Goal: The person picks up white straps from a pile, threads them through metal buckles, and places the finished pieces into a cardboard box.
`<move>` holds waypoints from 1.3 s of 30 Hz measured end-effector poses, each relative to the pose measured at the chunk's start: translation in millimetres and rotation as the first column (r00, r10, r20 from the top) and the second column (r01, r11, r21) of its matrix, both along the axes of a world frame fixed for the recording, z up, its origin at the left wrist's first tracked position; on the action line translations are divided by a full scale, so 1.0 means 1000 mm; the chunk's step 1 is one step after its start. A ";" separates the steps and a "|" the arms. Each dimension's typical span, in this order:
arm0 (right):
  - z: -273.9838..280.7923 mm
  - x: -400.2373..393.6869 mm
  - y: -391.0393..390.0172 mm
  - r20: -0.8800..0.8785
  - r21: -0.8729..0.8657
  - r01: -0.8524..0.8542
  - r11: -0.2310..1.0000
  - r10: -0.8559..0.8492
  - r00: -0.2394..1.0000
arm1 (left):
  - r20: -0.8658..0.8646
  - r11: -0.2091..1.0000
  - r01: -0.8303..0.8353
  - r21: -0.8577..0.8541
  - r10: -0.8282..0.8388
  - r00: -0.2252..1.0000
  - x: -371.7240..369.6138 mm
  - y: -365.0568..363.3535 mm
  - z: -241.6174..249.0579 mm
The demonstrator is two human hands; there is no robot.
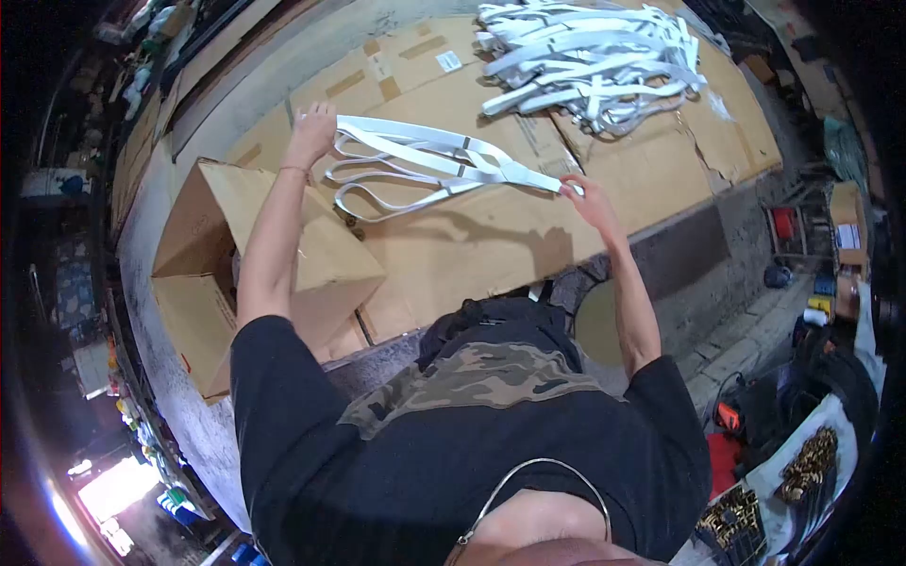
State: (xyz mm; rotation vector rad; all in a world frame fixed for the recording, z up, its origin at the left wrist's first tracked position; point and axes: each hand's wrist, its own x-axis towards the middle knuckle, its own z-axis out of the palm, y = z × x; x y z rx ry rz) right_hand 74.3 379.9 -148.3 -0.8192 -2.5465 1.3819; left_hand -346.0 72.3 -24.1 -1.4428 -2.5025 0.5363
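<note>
A pair of white suspenders [425, 154] is stretched between my two hands above the cardboard-covered table. At the far left, my left hand [316, 137] is closed on the upper end of the straps. My right hand [590, 203] pinches the narrow end, past the patch where the straps join. Small dark sliders show on the straps, and loose loops hang below my left hand. A large pile of similar white straps [595, 66] lies at the back right, apart from both hands.
An open cardboard box [311, 250] stands under my left forearm. Flattened cardboard [453, 264] covers the table, its front edge close to my body. A round stool-like top [599, 325] is below my right arm. Bags and brass-coloured pieces [810, 464] lie at lower right.
</note>
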 end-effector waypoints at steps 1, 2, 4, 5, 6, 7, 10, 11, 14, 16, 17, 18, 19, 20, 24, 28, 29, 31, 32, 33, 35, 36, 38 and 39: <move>-0.019 -0.019 0.003 0.000 0.001 -0.015 1.000 0.015 1.000 | -0.013 0.999 -0.027 -0.017 0.027 1.000 -0.014 -0.006 -0.013; -0.045 -0.037 0.008 -0.088 0.124 -0.084 0.989 0.095 0.992 | -0.011 0.999 -0.040 -0.014 0.040 0.999 -0.027 -0.010 -0.025; -0.050 -0.057 0.008 0.016 0.297 -0.137 0.945 0.138 0.990 | 0.016 0.984 -0.106 -0.143 0.109 0.994 -0.051 -0.015 -0.056; -0.049 -0.062 0.008 0.021 0.292 -0.132 0.947 0.131 0.991 | 0.021 0.984 -0.098 -0.149 0.102 0.995 -0.060 -0.017 -0.072; -0.050 -0.067 0.006 0.072 0.303 -0.176 0.937 0.161 0.984 | 0.048 0.974 -0.069 -0.217 0.081 0.996 -0.068 -0.019 -0.088; -0.053 -0.069 0.002 0.126 0.305 -0.217 0.927 0.186 0.974 | 0.079 0.957 -0.033 -0.290 0.058 0.995 -0.076 -0.021 -0.100; -0.057 -0.067 -0.011 0.171 0.334 -0.201 0.921 0.150 0.974 | 0.188 0.936 -0.005 -0.351 0.075 0.979 -0.087 -0.020 -0.128; -0.058 -0.068 -0.012 0.185 0.392 -0.223 0.893 0.161 0.969 | 0.202 0.936 0.015 -0.352 0.060 0.977 -0.086 -0.015 -0.137; -0.068 -0.069 -0.020 0.111 0.508 -0.133 0.851 0.088 0.990 | 0.213 0.965 0.130 -0.229 -0.081 0.974 -0.073 -0.005 -0.159; -0.064 -0.068 -0.029 0.128 0.546 -0.119 0.829 0.058 0.990 | 0.290 0.939 0.185 -0.290 -0.098 0.952 -0.045 0.022 -0.140; -0.058 -0.069 -0.033 0.131 0.590 -0.097 0.801 0.023 0.991 | 0.356 0.909 0.244 -0.339 -0.116 0.927 -0.024 0.047 -0.119; -0.058 -0.069 -0.034 0.131 0.592 -0.098 0.800 0.025 0.991 | 0.453 0.912 0.258 -0.319 -0.093 0.886 -0.007 0.068 -0.106; -0.059 -0.067 -0.033 0.125 0.609 -0.110 0.785 0.041 0.991 | 0.546 0.916 0.272 -0.295 -0.072 0.835 0.008 0.087 -0.101; -0.062 -0.064 -0.031 0.121 0.628 -0.118 0.770 0.054 0.991 | 0.566 0.912 0.349 -0.215 -0.175 0.806 0.019 0.100 -0.112; -0.087 -0.054 -0.023 0.102 0.580 -0.103 0.808 0.054 0.993 | 0.599 0.896 0.444 -0.007 -0.351 0.719 0.101 0.152 -0.130; -0.068 -0.043 -0.014 -0.021 0.520 -0.019 0.854 0.035 0.999 | 0.493 0.903 0.427 0.039 -0.389 0.778 0.170 0.159 -0.194; -0.065 -0.040 -0.007 -0.045 0.527 0.002 0.850 0.026 0.999 | 0.389 0.900 0.424 0.098 -0.427 0.816 0.177 0.158 -0.220; -0.061 -0.029 0.007 -0.155 0.361 0.111 0.926 -0.058 0.986 | 0.448 0.924 0.375 0.072 -0.366 0.816 0.187 0.163 -0.208; -0.057 -0.027 0.024 -0.186 0.368 0.128 0.921 -0.062 0.981 | 0.442 0.934 0.350 0.076 -0.346 0.828 0.190 0.167 -0.206; -0.056 -0.021 0.039 -0.190 0.294 0.149 0.944 -0.095 0.977 | 0.437 0.942 0.327 0.071 -0.324 0.839 0.188 0.167 -0.208; -0.071 -0.014 0.065 -0.214 0.176 0.196 0.965 -0.157 0.964 | 0.535 0.961 0.271 0.058 -0.259 0.804 0.187 0.170 -0.216; -0.087 -0.013 0.088 -0.214 0.280 0.203 0.938 -0.146 0.966 | 0.511 0.953 0.300 0.036 -0.276 0.814 0.179 0.175 -0.219; -0.091 -0.021 0.119 -0.207 0.365 0.236 0.900 -0.169 0.964 | 0.521 0.944 0.290 0.155 -0.328 0.788 0.180 0.177 -0.222; -0.083 -0.024 0.144 -0.244 0.100 0.366 0.925 -0.334 0.911 | 0.515 0.938 0.314 0.148 -0.345 0.785 0.182 0.179 -0.221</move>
